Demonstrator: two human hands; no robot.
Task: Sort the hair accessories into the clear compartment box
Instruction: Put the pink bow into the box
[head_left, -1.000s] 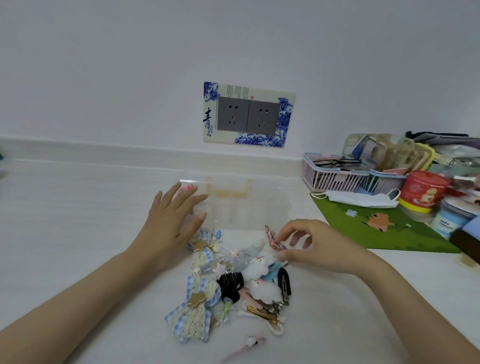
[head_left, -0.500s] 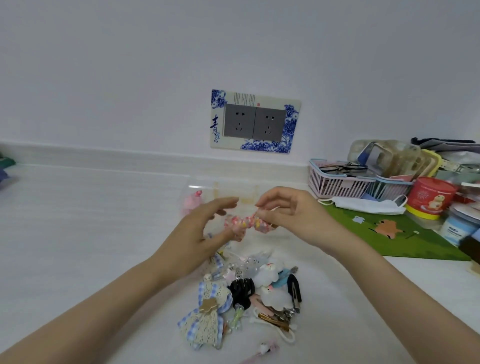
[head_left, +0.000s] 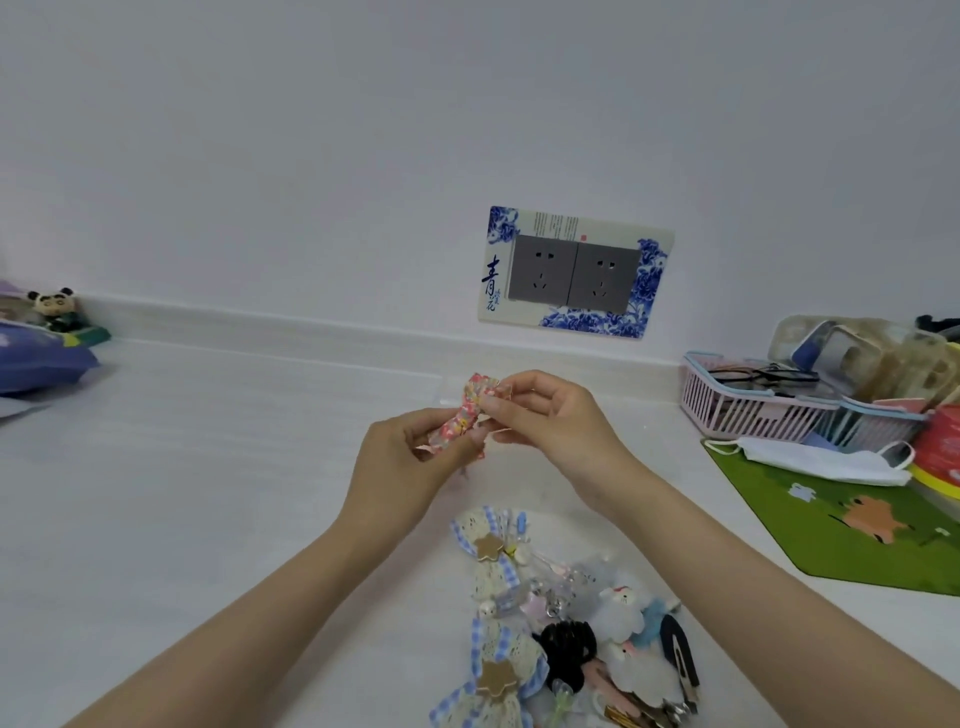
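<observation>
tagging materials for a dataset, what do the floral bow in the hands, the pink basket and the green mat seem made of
Floral bow: likely printed woven fabric, matte; it pleats and creases where the left hand and right hand pinch it.
Pink basket: moulded plastic, slight sheen, thin slatted walls.
Green mat: probably rubber or foam, matte printed top, lying thin and flat; unsure.

Two hands (head_left: 405, 462) (head_left: 556, 431), one floral bow (head_left: 464, 415), two lace bows (head_left: 488, 545) (head_left: 498, 675), two sockets (head_left: 543, 275) (head_left: 602, 280), one mask (head_left: 815, 460)
</observation>
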